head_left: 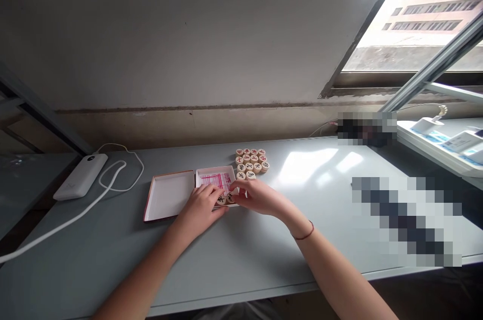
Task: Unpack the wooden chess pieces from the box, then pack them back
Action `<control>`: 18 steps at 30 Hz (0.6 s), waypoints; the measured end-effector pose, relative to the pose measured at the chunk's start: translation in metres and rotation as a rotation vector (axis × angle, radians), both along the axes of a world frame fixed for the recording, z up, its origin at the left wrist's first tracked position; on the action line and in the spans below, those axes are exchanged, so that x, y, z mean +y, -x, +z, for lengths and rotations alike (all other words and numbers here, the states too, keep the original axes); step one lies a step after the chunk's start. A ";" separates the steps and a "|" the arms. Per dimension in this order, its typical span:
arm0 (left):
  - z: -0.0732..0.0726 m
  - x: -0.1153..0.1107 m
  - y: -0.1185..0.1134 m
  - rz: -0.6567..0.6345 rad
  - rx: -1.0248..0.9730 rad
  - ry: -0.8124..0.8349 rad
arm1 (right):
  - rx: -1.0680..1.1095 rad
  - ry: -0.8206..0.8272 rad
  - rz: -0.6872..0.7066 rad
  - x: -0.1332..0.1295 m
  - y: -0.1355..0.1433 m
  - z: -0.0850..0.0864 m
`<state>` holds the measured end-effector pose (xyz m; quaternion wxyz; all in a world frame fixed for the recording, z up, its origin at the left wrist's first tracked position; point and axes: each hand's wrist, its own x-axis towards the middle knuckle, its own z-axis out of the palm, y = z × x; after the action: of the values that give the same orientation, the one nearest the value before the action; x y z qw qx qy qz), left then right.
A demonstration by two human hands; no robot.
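A small white box (199,175) stands open, with a pink-and-white printed sheet (217,180) inside. Round wooden pieces with black characters (221,200) lie in its near right part. My left hand (202,207) rests over the box's near left side, fingers spread and nothing visible in them. At the right side of the box, the bent fingers of my right hand (252,195) are on a round piece (230,198). Just behind that hand, several round pieces with red and black characters (251,160) stand grouped in rows on the table.
The box lid (169,196) lies left of the box on the grey table (241,269). A white power bank (81,176) and its white cable (75,218) are at the left. Blurred dark items (407,222) and a white tray (445,151) are at the right.
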<state>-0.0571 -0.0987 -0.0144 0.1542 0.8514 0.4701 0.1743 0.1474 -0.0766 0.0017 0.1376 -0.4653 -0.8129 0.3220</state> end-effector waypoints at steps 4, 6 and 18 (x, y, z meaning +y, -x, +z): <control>-0.001 0.001 0.002 0.030 0.119 -0.030 | -0.019 -0.015 -0.009 0.000 0.000 0.002; 0.000 0.001 0.002 0.018 0.103 0.001 | -0.016 -0.010 -0.012 0.000 0.001 0.002; 0.011 -0.001 0.000 0.021 -0.172 0.085 | 0.130 -0.040 -0.001 -0.001 0.003 0.008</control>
<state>-0.0567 -0.0997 -0.0031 0.2282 0.8208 0.4712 0.2283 0.1445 -0.0780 0.0099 0.1998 -0.4409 -0.8084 0.3350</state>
